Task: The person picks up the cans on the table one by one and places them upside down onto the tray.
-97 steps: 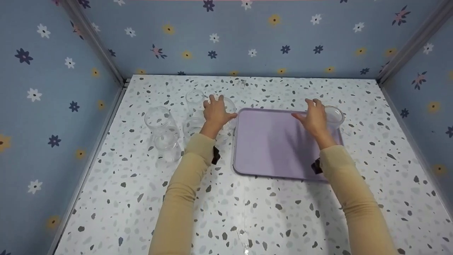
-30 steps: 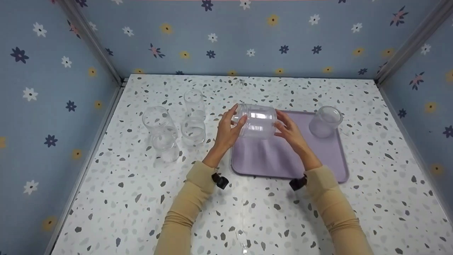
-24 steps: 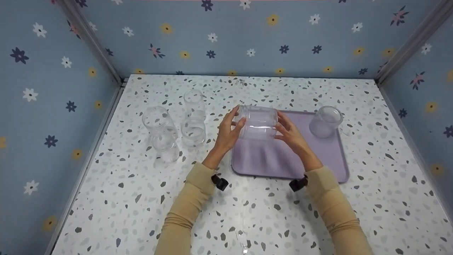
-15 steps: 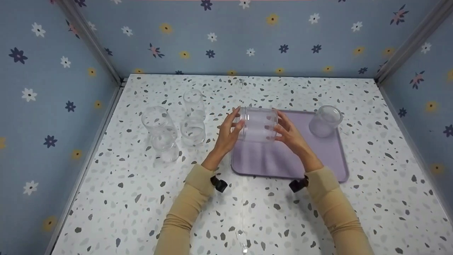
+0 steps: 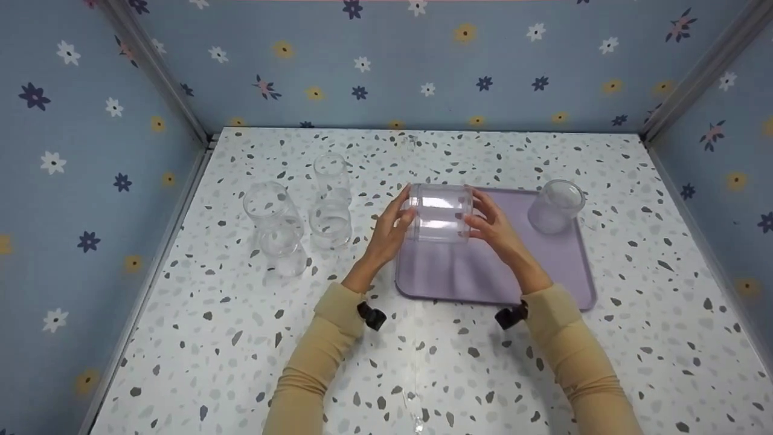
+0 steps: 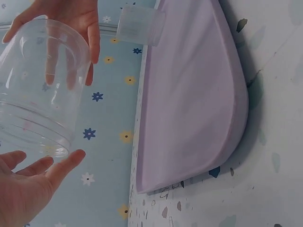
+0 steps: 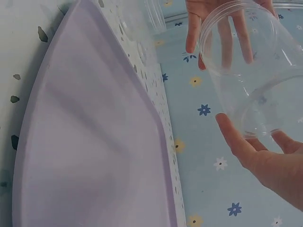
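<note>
Above the left part of the lilac tray (image 5: 483, 272), I have the clear jar (image 5: 441, 214) lying sideways in the air between two hands. My left hand (image 5: 386, 232) holds its ringed mouth end, fingers spread wide and gently bent around it; my right hand (image 5: 498, 229) grips the base end likewise, thumb on the near side. A smaller clear jar (image 5: 555, 208) stands at the tray's far right corner. Left of the tray, I see clear containers (image 5: 330, 225) grouped on the speckled table (image 5: 447, 374).
</note>
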A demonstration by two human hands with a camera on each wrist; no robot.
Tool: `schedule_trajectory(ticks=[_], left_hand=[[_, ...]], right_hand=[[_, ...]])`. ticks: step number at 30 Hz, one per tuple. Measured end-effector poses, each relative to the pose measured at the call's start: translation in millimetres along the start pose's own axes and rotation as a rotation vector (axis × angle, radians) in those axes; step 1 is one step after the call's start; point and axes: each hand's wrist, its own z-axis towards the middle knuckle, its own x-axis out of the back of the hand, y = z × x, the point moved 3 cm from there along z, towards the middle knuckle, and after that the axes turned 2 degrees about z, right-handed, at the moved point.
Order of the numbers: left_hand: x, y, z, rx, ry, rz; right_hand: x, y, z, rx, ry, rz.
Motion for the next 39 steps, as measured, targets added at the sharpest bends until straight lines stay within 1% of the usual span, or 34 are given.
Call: schedule_trajectory(ticks=[1, 2, 6, 8, 9, 10, 13, 15, 17, 20, 24, 27, 31, 35, 39], left_hand=[[0.0, -0.4, 0.4, 0.006, 0.0, 0.003], [-0.1, -4.1, 1.3, 0.011, 0.002, 0.009], [-1.1, -24.3, 4.8, 0.048, 0.016, 0.024], [-1.2, -34.7, 6.1, 0.051, 0.024, 0.033], [-0.7, -36.4, 5.8, 0.048, 0.03, 0.037], [-0.3, -37.1, 5.1, 0.042, 0.037, 0.04], [2.3, -37.3, 2.5, -0.002, 0.06, 0.065], [4.6, -37.5, 0.7, -0.022, 0.071, 0.103], [7.0, -37.8, -0.6, -0.024, 0.075, 0.151], [10.2, -39.8, -1.4, 0.001, 0.075, 0.238], [14.9, -42.1, -1.3, 0.034, 0.085, 0.354], [19.0, -44.0, -1.2, 0.048, 0.092, 0.436], [25.0, -47.5, -1.5, 0.083, 0.09, 0.498], [32.0, -50.5, -1.8, 0.128, 0.098, 0.553], [39.4, -51.6, -1.5, 0.144, 0.124, 0.632]], right_hand=[[0.5, -0.9, -0.2, 0.003, 0.008, -0.014], [1.1, -1.9, -0.4, 0.005, 0.015, -0.035], [2.3, -6.4, -0.5, 0.031, 0.021, -0.109], [2.6, -8.1, -0.4, 0.04, 0.021, -0.154], [2.8, -8.8, -0.3, 0.044, 0.023, -0.176], [3.2, -9.5, -0.3, 0.046, 0.025, -0.201], [4.5, -11.3, -0.2, 0.052, 0.029, -0.276], [5.3, -12.4, 0.1, 0.048, 0.032, -0.325], [6.6, -13.6, 0.7, 0.041, 0.044, -0.378], [7.8, -16.8, 0.3, 0.018, 0.058, -0.432], [-1.0, -30.9, -6.2, -0.012, 0.057, -0.515], [0.5, -30.5, -5.6, -0.023, 0.058, -0.594], [13.1, -19.4, 1.1, -0.022, 0.074, -0.689], [17.4, -19.9, 3.3, -0.028, 0.078, -0.777], [20.4, -20.4, 6.9, -0.02, 0.066, -0.829]])
